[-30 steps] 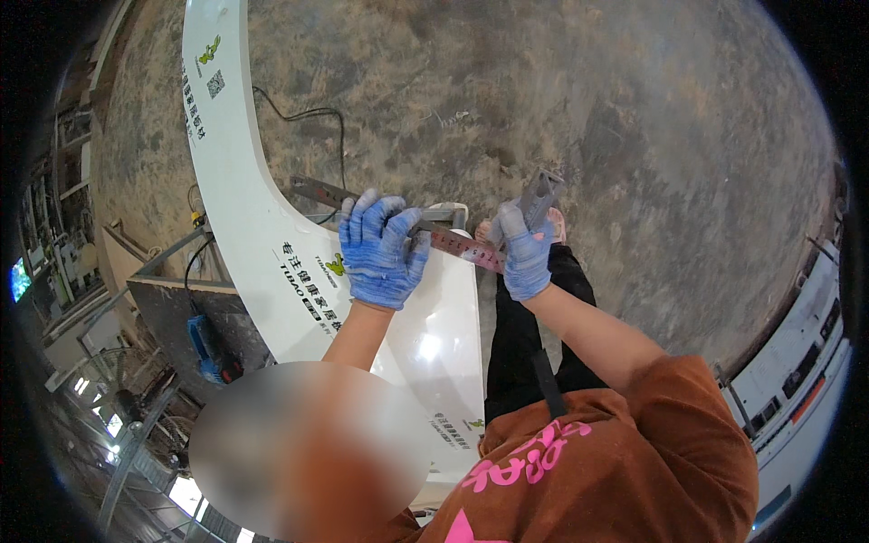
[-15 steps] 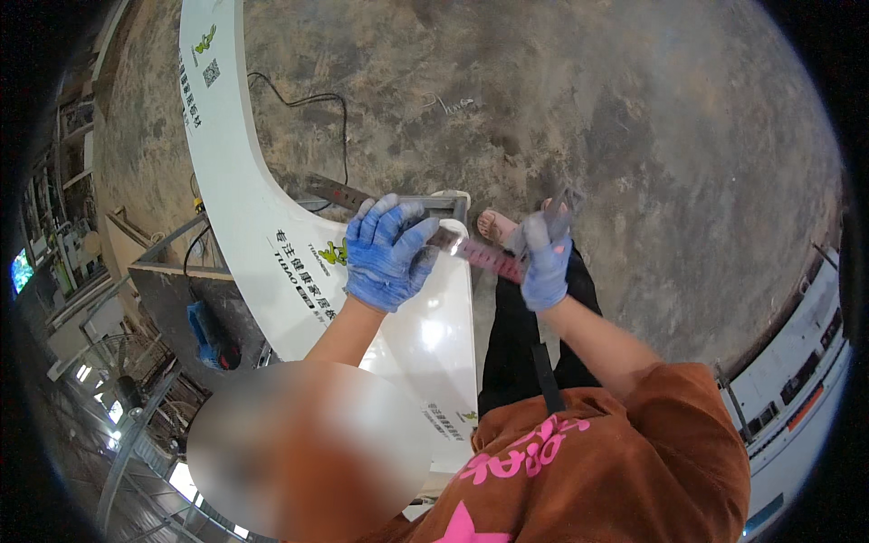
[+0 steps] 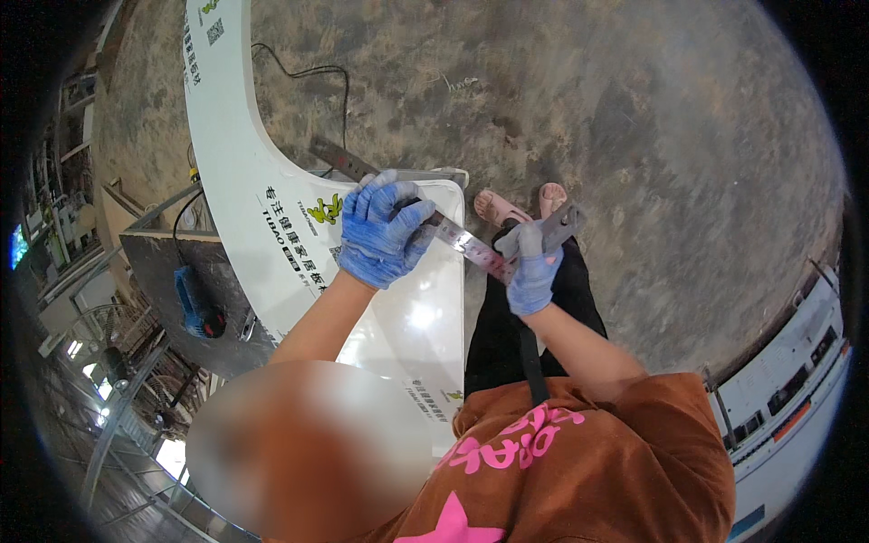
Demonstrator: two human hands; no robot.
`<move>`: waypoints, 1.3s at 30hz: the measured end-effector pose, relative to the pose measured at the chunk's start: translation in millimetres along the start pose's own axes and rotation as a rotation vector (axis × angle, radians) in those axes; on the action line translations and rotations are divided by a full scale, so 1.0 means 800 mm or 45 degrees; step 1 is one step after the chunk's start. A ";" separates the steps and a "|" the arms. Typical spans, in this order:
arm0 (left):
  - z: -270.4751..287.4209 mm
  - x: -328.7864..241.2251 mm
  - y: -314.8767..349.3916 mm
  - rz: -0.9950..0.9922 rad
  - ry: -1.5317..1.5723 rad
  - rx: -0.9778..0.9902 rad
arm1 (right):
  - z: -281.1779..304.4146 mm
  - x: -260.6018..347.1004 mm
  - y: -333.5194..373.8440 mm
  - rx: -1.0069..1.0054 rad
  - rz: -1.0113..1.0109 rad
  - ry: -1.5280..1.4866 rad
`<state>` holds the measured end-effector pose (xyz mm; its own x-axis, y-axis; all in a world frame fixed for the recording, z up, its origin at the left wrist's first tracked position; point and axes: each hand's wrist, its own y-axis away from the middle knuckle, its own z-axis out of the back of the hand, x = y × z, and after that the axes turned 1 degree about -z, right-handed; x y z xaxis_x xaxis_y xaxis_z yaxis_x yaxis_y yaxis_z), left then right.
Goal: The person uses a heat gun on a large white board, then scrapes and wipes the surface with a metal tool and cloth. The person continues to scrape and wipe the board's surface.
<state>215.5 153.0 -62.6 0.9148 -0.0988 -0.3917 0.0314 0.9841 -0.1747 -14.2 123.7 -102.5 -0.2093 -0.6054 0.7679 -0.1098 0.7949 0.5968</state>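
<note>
Held between my hands above a glossy white curved panel is a steel try square (image 3: 472, 250), with a marked blade and a thicker grey stock. My left hand (image 3: 385, 233), in a blue glove with whitish fingers, is closed around the blade. The blade's far end sticks out past its fingers to the upper left. My right hand (image 3: 532, 271), in a matching glove, grips the square near its corner, and the stock shows beyond the fingers. Beneath my left hand the curved panel (image 3: 299, 308) bears printed lettering and green marks.
A blue-and-black power tool (image 3: 197, 303) lies on a dark board (image 3: 149, 262) at left. A black cable (image 3: 345, 100) runs over the concrete floor (image 3: 634, 136). My sandalled feet stand beyond my right hand. A white machine (image 3: 787, 398) stands at the right edge, a fan at lower left.
Both hands still hold the square. In the picture, my left hand has shifted slightly up and left. The stock in my right hand shows more clearly, and the panel appears slightly higher.
</note>
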 end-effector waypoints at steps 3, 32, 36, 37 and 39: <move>-0.001 0.000 0.003 -0.036 0.000 -0.018 | -0.027 -0.028 0.020 -0.150 0.055 -0.061; -0.008 -0.059 0.092 0.052 0.022 -0.076 | 0.022 -0.073 0.083 0.098 -0.095 0.059; 0.001 -0.073 0.100 0.016 0.015 -0.085 | 0.032 -0.054 0.074 0.066 -0.196 0.063; 0.004 -0.080 0.109 0.048 0.021 -0.105 | 0.045 -0.042 0.067 0.156 -0.129 0.113; 0.004 -0.082 0.122 0.085 0.024 -0.125 | 0.069 -0.030 0.066 0.262 -0.200 0.001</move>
<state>159.7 256.3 -51.1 0.9058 -0.0370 -0.4221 -0.0698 0.9695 -0.2348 -68.6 182.9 -102.2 -0.1731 -0.7223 0.6695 -0.3367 0.6822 0.6490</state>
